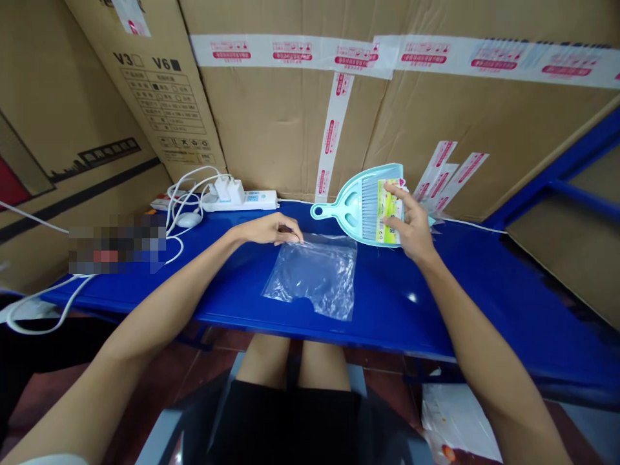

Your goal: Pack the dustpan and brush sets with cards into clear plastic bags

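My left hand (277, 230) pinches the upper edge of a clear plastic bag (314, 271), which hangs and lies slack over the front part of the blue table. To the right, my right hand (411, 223) grips a light blue dustpan (349, 205) with a small brush (370, 210) nested in it. A yellow, green and white label card (387, 219) covers part of the bristles, and my fingers press on it. The dustpan's handle points left, towards the bag. It is held apart from the bag, above the table's back half.
On the blue table (232, 284), a white power strip (261, 200) with plugs and tangled white cables (181, 194) sits at the back left. Large cardboard boxes (281, 129) stand behind. A blue metal frame (557, 174) rises at right. A white plastic bag (455, 420) lies below the table.
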A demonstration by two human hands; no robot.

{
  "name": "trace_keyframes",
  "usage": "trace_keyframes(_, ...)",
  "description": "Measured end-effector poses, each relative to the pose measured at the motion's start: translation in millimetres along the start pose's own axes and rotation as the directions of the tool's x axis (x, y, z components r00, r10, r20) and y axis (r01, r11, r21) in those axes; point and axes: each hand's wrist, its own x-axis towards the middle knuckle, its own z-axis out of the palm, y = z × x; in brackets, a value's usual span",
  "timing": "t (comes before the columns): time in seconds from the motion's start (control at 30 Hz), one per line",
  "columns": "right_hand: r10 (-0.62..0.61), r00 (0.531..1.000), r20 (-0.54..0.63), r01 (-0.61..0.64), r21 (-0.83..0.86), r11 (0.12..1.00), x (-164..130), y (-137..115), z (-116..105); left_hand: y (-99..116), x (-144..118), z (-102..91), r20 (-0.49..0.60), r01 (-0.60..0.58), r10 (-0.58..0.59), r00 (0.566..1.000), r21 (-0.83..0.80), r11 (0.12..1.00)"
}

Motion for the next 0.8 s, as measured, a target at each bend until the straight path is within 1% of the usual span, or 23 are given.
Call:
trace_keyframes(0.1,0.040,0.991,0.126,-0.044,0.033,0.998,3.2,-6.7,-6.3,12.3,-0.7,3.4,0.044,-0.054,0.055,0.997,-0.024,0.998)
trace_keyframes(0.17,0.093,0.973,0.210,-0.111,0.073,0.991,3.3,-11.6,-7.9,16.5,-0.3,4.3,0.024,-0.094,0.094,0.995,-0.023,0.995)
trace_keyframes(0.23,0.163,0.942,0.293,-0.204,0.113,0.972,1.7,-16.1,-7.3,18.0,0.6,4.9,-0.021,-0.138,0.137,0.990,-0.014,0.990)
trace_keyframes(0.3,0.228,0.903,0.363,-0.290,0.124,0.949,-0.4,-20.1,-5.5,17.5,1.9,6.1,-0.051,-0.165,0.165,0.985,-0.010,0.986)
trace_keyframes(0.4,0.305,0.837,0.454,-0.382,0.088,0.920,-3.2,-26.7,-2.2,15.6,4.1,9.8,-0.059,-0.174,0.174,0.983,-0.007,0.985)
trace_keyframes(0.47,0.335,0.782,0.525,-0.434,0.073,0.898,-4.6,-31.9,1.3,15.1,5.4,13.6,-0.061,-0.182,0.181,0.982,-0.005,0.983)
trace_keyframes(0.53,0.345,0.716,0.606,-0.474,0.060,0.878,-6.3,-37.0,6.9,15.7,6.5,17.6,-0.054,-0.193,0.192,0.980,-0.015,0.981)
trace_keyframes(0.6,0.339,0.666,0.665,-0.496,0.055,0.866,-8.8,-40.7,14.8,16.9,7.4,21.1,-0.055,-0.207,0.205,0.977,-0.036,0.978)
trace_keyframes(0.8,0.314,0.578,0.753,-0.577,0.105,0.810,-20.6,-41.2,37.0,18.9,8.8,23.7,-0.069,-0.201,0.197,0.978,-0.051,0.978)
